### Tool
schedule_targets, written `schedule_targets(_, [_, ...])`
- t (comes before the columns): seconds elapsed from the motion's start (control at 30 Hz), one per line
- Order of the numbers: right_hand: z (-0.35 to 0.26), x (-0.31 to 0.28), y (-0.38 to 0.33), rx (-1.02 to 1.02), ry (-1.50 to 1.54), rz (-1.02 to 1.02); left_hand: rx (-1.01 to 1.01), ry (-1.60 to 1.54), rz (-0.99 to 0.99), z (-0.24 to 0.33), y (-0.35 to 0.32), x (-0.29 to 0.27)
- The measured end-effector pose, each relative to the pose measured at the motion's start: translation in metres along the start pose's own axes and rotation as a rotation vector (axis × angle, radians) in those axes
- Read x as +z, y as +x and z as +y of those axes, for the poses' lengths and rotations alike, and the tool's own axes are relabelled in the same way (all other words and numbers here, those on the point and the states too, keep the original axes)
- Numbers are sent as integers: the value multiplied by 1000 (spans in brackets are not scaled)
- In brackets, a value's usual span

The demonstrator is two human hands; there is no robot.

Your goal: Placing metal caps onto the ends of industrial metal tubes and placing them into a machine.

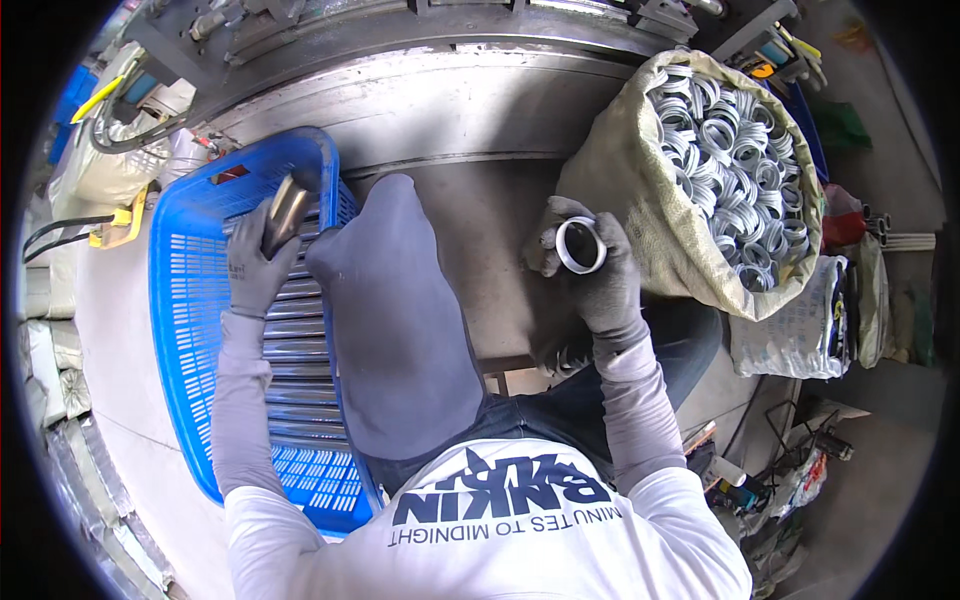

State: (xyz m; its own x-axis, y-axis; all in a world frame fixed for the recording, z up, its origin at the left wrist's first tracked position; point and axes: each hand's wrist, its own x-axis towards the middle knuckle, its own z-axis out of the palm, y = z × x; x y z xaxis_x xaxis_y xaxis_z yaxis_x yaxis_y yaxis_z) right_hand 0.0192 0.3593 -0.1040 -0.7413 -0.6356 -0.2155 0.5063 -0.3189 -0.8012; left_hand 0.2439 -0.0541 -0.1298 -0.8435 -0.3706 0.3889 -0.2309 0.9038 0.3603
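My left hand (252,258), in a grey glove, is closed around a short shiny metal tube (287,216) over the far part of a blue plastic basket (186,300). Under that hand lie several metal tubes (302,370), side by side in the basket. Gloved too, my right hand (612,285) grips a pale metal ring (600,250) by its rim, its round opening facing up. To the right of this hand a woven sack (610,150) stands with its mouth rolled open, filled with many similar rings (745,165).
A grey cloth (400,320) covers my left thigh beside the basket. Dark machinery with a pale metal panel (420,115) runs across the far side. Hoses and a yellow fitting (125,218) are at the left. Packed bags (790,335) and loose clutter lie at the right.
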Motion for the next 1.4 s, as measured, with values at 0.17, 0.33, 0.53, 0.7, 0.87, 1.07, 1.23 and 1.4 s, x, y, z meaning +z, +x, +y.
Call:
schedule_targets(0.17, [20,18,-18,-222,-376,52,415,-84,-179,202,23,-49])
schedule_targets(0.33, [36,14,-26,-322,-272,62,444,15,-302,248,10,1])
schedule_targets(0.53, [41,3,-25,-486,-417,84,473,65,-324,255,11,18])
schedule_targets(0.7, [41,6,-28,-440,-441,190,494,68,-343,262,13,26])
schedule_targets(0.87, [65,13,-16,-399,-444,291,514,67,-365,255,13,26])
schedule_targets(1.07, [41,0,-19,-322,-243,291,581,-70,-146,275,16,5])
schedule_targets(1.23, [-24,-29,-33,-999,-1007,378,-240,-854,-337,249,-26,-5])
schedule_targets(1.4, [-69,-3,-47,-944,-1124,192,-247,-1680,224,254,52,-9])
